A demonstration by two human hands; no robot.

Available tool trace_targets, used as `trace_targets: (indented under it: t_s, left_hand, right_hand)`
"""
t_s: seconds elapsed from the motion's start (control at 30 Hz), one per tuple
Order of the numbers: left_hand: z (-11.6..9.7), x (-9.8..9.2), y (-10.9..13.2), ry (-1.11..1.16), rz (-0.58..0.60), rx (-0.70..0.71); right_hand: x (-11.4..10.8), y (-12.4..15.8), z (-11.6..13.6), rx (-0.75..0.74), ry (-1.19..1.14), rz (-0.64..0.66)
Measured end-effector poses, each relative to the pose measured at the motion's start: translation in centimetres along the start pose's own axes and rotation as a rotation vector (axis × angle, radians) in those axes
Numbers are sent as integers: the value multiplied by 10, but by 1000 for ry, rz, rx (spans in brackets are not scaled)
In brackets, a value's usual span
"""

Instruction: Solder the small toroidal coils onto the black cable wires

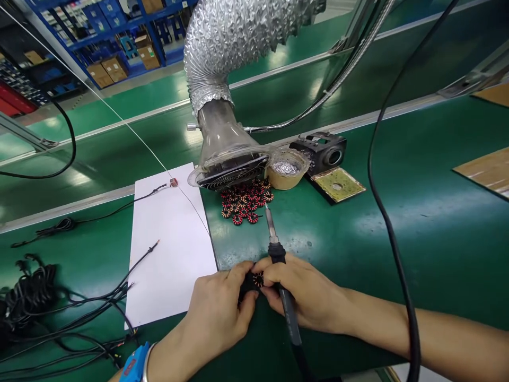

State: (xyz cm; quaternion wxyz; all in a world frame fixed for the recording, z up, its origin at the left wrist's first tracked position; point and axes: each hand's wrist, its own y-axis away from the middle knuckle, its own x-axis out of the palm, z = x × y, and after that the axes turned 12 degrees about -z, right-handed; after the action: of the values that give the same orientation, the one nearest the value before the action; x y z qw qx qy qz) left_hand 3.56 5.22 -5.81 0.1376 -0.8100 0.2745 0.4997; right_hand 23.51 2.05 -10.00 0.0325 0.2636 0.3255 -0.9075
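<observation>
left hand (217,313) grip pinched coil (258,279) | right hand (302,297) grip closed round iron (273,239), fingertips also on coil | over green worktop (417,223)

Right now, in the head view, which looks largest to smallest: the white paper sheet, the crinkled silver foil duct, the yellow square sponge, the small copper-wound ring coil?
1. White paper sheet and crinkled silver foil duct: alike, and the frame cuts the duct off.
2. Yellow square sponge.
3. Small copper-wound ring coil.

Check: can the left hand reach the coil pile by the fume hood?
Likely yes: bare mat lies between left hand and coil pile, though it pinches one coil and the fume hood overhangs the far edge.
</observation>
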Motion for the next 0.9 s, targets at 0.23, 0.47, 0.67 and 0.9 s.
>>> trace_targets:
  t_s: [0.23,0.47,0.67,0.9]
  left_hand:
    - [3,2,-1,-59,-12,54]
    - [2,-6,-1,2,10,24]
    - [-5,-23,-14,311,80,-279]
    - [-11,-16,-26,533,121,-368]
  right_hand:
    - [7,8,-2,57,100,-125]
    - [-6,-3,0,206,-82,-87]
    - [-10,-16,2,359,-282,-128]
    - [-6,-19,4,231,-234,-188]
